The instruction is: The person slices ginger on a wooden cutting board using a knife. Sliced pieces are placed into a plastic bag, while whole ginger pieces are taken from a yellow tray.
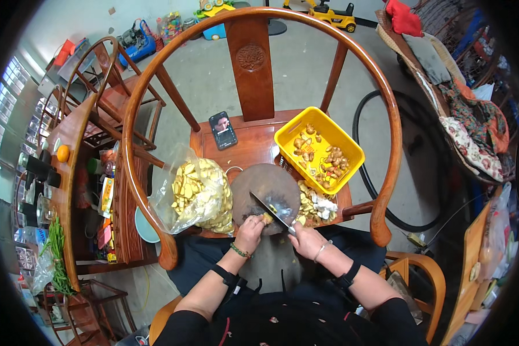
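My right hand (305, 239) grips the handle of a kitchen knife (271, 211), whose dark blade points up and left over a round chopping board (259, 184). Beside the blade, my left hand (249, 233) holds a piece of ginger (267, 218) on the near part of the board. A small cut slice lies just past the blade. Left of the board stands an open clear plastic bag (199, 194) full of ginger slices. To the right, more slices (309, 207) lie in a heap with something white. Behind them, a tilted yellow plastic basket (319, 150) holds whole ginger roots (335, 161).
All this rests on the seat of a wooden armchair (242, 140), whose curved rail rings the work area. A smartphone (223, 130) lies at the seat's back left. A pale blue bowl (146, 225) is left of the chair. A black hose (372, 207) lies on the floor at right.
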Tool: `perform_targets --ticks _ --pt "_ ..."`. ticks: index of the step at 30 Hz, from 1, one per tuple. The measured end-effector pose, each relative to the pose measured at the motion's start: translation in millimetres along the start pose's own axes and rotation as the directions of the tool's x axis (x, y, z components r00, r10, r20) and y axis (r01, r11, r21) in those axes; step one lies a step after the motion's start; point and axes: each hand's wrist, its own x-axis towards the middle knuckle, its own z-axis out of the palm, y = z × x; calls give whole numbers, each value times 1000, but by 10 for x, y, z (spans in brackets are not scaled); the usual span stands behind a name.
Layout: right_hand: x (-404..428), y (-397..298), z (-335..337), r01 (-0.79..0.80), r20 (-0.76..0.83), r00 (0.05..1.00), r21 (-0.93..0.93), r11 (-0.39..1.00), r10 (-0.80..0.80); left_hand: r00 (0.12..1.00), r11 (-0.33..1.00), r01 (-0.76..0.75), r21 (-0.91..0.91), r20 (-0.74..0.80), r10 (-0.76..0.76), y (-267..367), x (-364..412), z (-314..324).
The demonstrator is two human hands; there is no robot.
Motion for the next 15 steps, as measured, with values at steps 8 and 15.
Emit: perform_targets --ticks 8,15 --pt "-410 -408 -375 -66 151 985 -144 987 88 1000 999 -13 39 -16 14 -14 -6 23" --pt "-406 -384 -340 -120 214 965 -152 981 151 1000 1000 -8 22 -24 9 14 -11 14"
